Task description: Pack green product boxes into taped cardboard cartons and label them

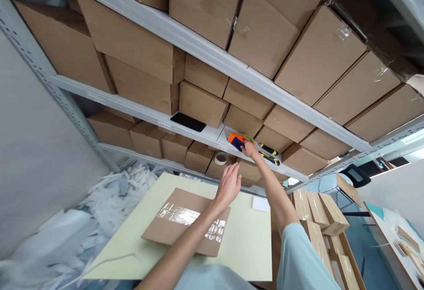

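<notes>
My right hand reaches up to the shelf, its fingers closed around an orange and dark-blue tape dispenser. Yellow-green tape shows beside the fingers. Just right of that hand lie yellow and black utility knives. My left hand is raised over the table's far side, holding nothing, its fingers stretched out. Below it, a flat cardboard box with shiny clear tape across its top rests on the pale table. My left forearm hides part of the box.
Cardboard boxes fill the metal shelves. A black flat object lies on the middle shelf; a tape roll is below. A white card sits on the table. White scraps heap at left, taped cartons stand right.
</notes>
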The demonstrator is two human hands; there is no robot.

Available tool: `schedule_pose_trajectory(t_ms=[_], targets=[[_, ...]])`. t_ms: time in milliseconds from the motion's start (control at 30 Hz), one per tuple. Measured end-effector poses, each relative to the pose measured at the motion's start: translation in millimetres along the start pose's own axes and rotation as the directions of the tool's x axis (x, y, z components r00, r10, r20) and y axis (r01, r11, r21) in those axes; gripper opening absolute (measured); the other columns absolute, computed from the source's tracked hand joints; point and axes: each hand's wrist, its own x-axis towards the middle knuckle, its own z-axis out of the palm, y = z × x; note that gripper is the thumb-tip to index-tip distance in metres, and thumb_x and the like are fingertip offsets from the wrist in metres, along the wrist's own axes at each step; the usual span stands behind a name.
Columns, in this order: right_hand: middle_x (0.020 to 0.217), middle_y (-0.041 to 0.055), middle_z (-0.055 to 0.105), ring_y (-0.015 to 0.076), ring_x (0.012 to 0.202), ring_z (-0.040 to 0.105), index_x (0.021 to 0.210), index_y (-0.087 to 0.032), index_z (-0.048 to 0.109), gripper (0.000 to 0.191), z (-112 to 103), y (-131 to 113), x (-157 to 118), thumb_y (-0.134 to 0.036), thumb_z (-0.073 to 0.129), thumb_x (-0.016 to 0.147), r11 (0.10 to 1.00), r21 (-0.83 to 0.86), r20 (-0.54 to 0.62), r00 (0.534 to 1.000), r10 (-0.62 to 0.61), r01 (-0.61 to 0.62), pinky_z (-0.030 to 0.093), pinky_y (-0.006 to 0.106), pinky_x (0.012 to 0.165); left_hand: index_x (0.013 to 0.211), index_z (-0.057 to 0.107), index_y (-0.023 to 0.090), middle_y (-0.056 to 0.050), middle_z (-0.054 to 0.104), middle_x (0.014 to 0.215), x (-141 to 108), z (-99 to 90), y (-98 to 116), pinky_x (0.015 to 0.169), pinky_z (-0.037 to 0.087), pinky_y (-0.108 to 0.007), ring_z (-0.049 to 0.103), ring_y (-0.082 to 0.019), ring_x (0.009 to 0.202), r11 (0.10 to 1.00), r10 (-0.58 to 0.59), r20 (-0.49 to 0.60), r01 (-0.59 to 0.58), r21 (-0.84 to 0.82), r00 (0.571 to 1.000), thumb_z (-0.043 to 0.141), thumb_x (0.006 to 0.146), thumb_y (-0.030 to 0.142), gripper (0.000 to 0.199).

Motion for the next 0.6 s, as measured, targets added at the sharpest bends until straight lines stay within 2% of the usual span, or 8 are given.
schedule_pose_trajectory(t_ms=[100,167,233,300,367,467,533,600], targets=[[0.165,0.0265,0.053,0.0337,0.154,0.050,0.164,-0.002,0.043,0.056,9,-1,-2,-0.023,0.041,0.112,1.000,0.005,-0.058,0.998,0.028,-0.028,0.035,0.045,0.130,0.147,0.068,0.021,-0.017,0.071,0.148,-30,-1.7,-11,0.122,0.053,-0.058,0.064,-0.037,0.140,0.998,-0.059,0.054,0.057,0.030,0.997,0.054,0.098,0.020,0.051],[0.173,0.0267,0.043,0.0347,0.161,0.040,0.171,0.000,0.031,0.063,23,-2,-17,-0.025,0.035,0.113,0.998,0.042,-0.150,0.988,0.046,-0.041,0.027,0.047,0.135,0.145,0.069,0.019,-0.018,0.071,0.149,-46,-11.3,-21,0.123,0.052,-0.059,0.063,-0.038,0.141,0.993,-0.113,0.086,0.109,0.050,0.990,0.056,0.097,0.022,0.050],[0.177,0.0258,0.036,0.0341,0.166,0.032,0.173,0.000,0.026,0.066,50,-4,-45,-0.030,0.031,0.114,0.991,0.128,-0.268,0.960,0.075,-0.042,0.023,0.048,0.138,0.147,0.067,0.019,-0.018,0.069,0.152,-64,-28.6,-34,0.125,0.049,-0.059,0.061,-0.038,0.145,0.982,-0.185,0.097,0.179,0.066,0.978,0.057,0.098,0.024,0.051],[0.181,0.0235,0.031,0.0323,0.170,0.025,0.175,-0.002,0.024,0.069,89,-6,-89,-0.035,0.028,0.115,0.966,0.253,-0.317,0.940,0.128,-0.047,0.022,0.049,0.139,0.150,0.065,0.020,-0.018,0.068,0.152,-85,-50.7,-51,0.128,0.045,-0.058,0.059,-0.038,0.147,0.961,-0.272,0.100,0.264,0.083,0.957,0.059,0.098,0.027,0.053],[0.184,0.0195,0.026,0.0299,0.173,0.019,0.178,-0.007,0.018,0.071,133,-10,-146,-0.039,0.025,0.115,0.921,0.378,-0.237,0.953,0.190,-0.089,0.022,0.051,0.140,0.152,0.063,0.019,-0.019,0.065,0.154,-111,-73.5,-69,0.132,0.039,-0.058,0.056,-0.037,0.150,0.924,-0.376,0.100,0.365,0.112,0.921,0.059,0.096,0.026,0.056],[0.185,0.0154,0.025,0.0253,0.174,0.019,0.180,-0.011,0.014,0.072,190,-21,-237,-0.044,0.017,0.115,0.829,0.514,-0.040,0.959,0.281,-0.221,0.023,0.049,0.140,0.155,0.059,0.016,-0.021,0.059,0.159,-152,-103.8,-92,0.136,0.033,-0.055,0.049,-0.037,0.156,0.842,-0.527,0.077,0.508,0.180,0.846,0.062,0.096,0.031,0.060],[0.185,0.0153,0.026,0.0228,0.173,0.021,0.180,-0.010,0.014,0.075,215,-28,-285,-0.049,0.013,0.116,0.758,0.572,0.067,0.939,0.337,-0.313,0.023,0.045,0.141,0.158,0.054,0.015,-0.022,0.053,0.165,-173,-119.0,-103,0.137,0.029,-0.055,0.044,-0.037,0.160,0.787,-0.598,0.058,0.572,0.230,0.800,0.065,0.095,0.034,0.067],[0.186,0.0145,0.024,0.0214,0.174,0.020,0.180,-0.011,0.011,0.078,232,-36,-315,-0.055,0.010,0.115,0.689,0.610,0.145,0.909,0.390,-0.393,0.023,0.043,0.141,0.162,0.048,0.014,-0.022,0.048,0.169,-184,-127.7,-112,0.138,0.026,-0.055,0.038,-0.038,0.164,0.745,-0.640,0.032,0.611,0.268,0.767,0.067,0.094,0.037,0.074]])
